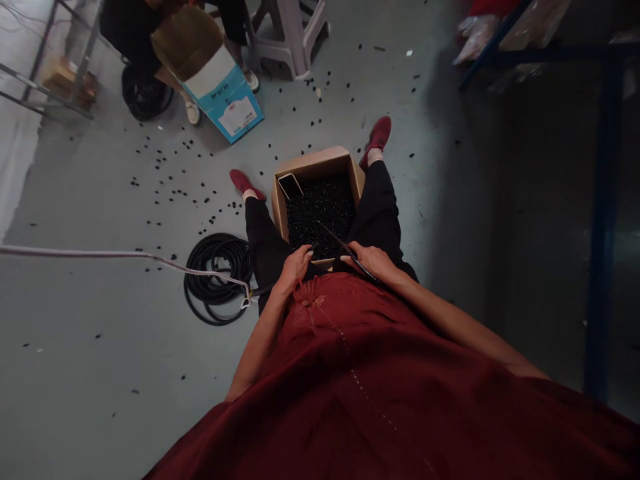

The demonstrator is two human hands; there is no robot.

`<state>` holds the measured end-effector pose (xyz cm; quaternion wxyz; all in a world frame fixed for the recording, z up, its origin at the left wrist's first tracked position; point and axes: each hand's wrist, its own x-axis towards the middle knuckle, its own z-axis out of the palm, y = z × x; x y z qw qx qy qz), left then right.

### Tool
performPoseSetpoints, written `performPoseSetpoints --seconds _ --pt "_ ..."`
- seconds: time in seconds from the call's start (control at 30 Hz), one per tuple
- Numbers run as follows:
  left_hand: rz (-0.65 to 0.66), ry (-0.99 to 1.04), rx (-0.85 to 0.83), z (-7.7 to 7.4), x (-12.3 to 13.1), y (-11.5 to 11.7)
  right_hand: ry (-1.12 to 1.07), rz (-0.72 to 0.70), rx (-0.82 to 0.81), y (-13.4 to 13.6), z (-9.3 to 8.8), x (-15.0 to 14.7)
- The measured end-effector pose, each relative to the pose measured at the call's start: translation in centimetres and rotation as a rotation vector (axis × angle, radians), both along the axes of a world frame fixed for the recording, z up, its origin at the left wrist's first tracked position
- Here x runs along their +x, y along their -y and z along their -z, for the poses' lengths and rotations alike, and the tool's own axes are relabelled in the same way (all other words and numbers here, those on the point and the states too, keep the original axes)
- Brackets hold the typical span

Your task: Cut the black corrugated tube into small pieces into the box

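Observation:
A brown cardboard box (313,165) stands on the floor between my feet, filled with small black pieces (320,210). A phone-like flat object (291,186) leans in its far left corner. My left hand (295,263) is closed at the box's near edge, pinching something small and dark. My right hand (373,261) grips a thin black strip (336,243) that slants out over the black pieces.
A coil of black cable (215,277) lies on the grey floor to my left, with a white cord (120,255) running across it. Black pieces are scattered on the floor. Another person sits far left by an open blue-and-white box (227,100). Blue shelving (600,200) stands right.

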<state>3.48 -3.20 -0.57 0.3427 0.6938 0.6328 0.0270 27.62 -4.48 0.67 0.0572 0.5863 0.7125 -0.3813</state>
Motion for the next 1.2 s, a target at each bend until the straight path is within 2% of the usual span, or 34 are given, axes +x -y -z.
performPoseSetpoints --seconds 0.2,0.43,0.7,0.93,1.2 --pt "-0.019 0.068 -0.001 -0.4 -0.2 -0.2 -0.021 0.009 -0.058 0.1 -0.4 0.0" --pt "0.009 0.054 0.001 -1.1 -0.2 -0.4 -0.12 -0.015 -0.065 0.2 -0.7 0.1" --pt "-0.239 0.252 0.066 -1.6 0.2 0.0 -0.286 -0.018 -0.008 0.6 0.4 0.5" --pt "-0.385 0.347 0.163 -1.6 0.7 0.1 -0.299 -0.023 -0.05 0.5 -0.5 0.5" --pt "-0.318 0.247 0.278 -1.3 1.3 0.4 -0.3 -0.028 -0.054 0.3 -0.3 0.1"
